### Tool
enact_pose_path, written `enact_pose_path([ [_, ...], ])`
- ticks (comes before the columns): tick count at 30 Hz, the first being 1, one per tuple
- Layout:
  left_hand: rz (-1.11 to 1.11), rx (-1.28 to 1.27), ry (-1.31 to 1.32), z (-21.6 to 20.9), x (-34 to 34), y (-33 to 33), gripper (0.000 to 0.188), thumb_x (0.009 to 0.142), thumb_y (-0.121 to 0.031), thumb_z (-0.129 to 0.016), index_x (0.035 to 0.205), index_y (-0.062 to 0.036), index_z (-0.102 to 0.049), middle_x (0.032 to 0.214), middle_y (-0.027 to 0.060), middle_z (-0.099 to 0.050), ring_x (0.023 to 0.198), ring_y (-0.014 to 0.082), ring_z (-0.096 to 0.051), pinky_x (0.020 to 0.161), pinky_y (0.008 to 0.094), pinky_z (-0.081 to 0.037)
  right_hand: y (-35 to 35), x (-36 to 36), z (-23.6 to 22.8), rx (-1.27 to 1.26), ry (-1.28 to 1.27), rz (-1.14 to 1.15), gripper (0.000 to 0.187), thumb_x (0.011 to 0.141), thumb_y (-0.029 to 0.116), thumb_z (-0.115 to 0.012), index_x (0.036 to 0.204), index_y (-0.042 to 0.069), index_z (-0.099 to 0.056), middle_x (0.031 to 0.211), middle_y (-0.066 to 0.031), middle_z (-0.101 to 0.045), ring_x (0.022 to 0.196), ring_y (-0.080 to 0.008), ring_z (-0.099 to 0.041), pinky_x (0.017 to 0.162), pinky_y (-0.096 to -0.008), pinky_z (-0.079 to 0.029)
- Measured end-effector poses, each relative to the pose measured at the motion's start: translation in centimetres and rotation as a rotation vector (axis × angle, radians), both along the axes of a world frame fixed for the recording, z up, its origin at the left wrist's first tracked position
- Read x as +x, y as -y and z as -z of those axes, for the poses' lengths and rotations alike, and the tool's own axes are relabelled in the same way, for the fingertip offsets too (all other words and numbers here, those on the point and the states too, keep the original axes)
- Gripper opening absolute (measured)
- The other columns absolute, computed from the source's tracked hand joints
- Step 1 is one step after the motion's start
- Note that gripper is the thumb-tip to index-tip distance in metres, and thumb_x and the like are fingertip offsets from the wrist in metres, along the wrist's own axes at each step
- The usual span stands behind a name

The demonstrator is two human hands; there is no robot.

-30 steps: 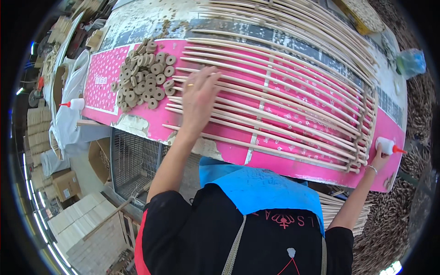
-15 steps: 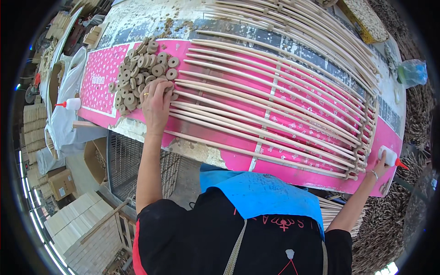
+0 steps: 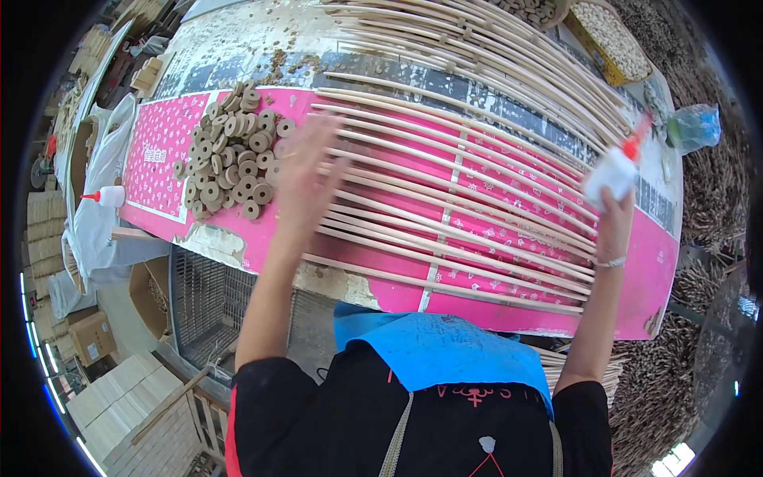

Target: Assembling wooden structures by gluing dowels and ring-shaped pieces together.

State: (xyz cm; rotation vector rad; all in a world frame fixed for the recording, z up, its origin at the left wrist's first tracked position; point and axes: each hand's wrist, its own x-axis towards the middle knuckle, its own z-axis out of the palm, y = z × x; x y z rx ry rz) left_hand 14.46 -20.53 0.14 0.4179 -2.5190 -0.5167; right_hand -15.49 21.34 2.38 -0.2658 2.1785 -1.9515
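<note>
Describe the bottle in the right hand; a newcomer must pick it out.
On the pink sheet covering the table, follow the long wooden sticks to their right end. The right hand holds up a small white squeeze bottle with a red nozzle; its twin lies far left.

A worn, paint-flecked workbench (image 3: 262,36) carries a pink patterned sheet (image 3: 159,139). On the sheet lie rows of long pale wooden rods (image 3: 477,171) and a heap of small wooden rings (image 3: 230,155).

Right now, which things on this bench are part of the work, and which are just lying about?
In use: white glue bottle in the right hand; wooden sticks; wooden rings beside the left hand.

Lying about: spare glue bottle; plastic bag; yellow tray.
</note>
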Motion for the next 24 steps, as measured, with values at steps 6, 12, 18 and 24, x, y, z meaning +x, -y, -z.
enact_pose_path([
  [6,0.210,-0.107,0.000,4.0,-13.5,-7.0,0.065,0.098,-0.048,-0.064,0.152,-0.0133,-0.053,0.160,0.0145,-0.047,0.152,0.0312,-0.039,0.126,0.0593,-0.021,17.4,2.8,-3.3,0.158,-0.266,-0.557,0.072,0.084,0.023,-0.087,0.143,0.005,-0.050,0.125,-0.0109,-0.064,0.113,-0.0194,-0.064,0.095,-0.0337,-0.054],
  [12,0.181,-0.024,-0.014,6.4,-16.3,-6.3,0.050,0.092,-0.039,-0.070,0.130,-0.0071,-0.069,0.129,0.0155,-0.067,0.131,0.0339,-0.059,0.122,0.0630,-0.027,24.7,1.0,-3.3,0.298,-0.552,-0.661,0.056,0.080,0.032,-0.087,0.124,0.004,-0.065,0.113,-0.0119,-0.070,0.100,-0.0233,-0.067,0.086,-0.0353,-0.054],
  [18,0.164,-0.027,0.008,6.1,-16.8,-6.7,0.051,0.094,-0.038,-0.067,0.136,-0.0075,-0.066,0.141,0.0165,-0.062,0.143,0.0347,-0.049,0.125,0.0620,-0.022,27.5,-0.6,-0.5,0.377,-0.619,-0.631,0.054,0.079,0.032,-0.086,0.122,0.005,-0.067,0.111,-0.0127,-0.072,0.098,-0.0269,-0.069,0.087,-0.0375,-0.054],
  [24,0.164,0.012,0.110,5.5,-16.5,-6.6,0.054,0.097,-0.039,-0.063,0.141,-0.0079,-0.062,0.151,0.0181,-0.054,0.148,0.0350,-0.042,0.127,0.0615,-0.019,28.8,-0.2,-0.6,0.354,-0.632,-0.604,0.049,0.079,0.025,-0.086,0.120,0.005,-0.067,0.110,-0.0127,-0.072,0.097,-0.0277,-0.070,0.085,-0.0363,-0.054],
])
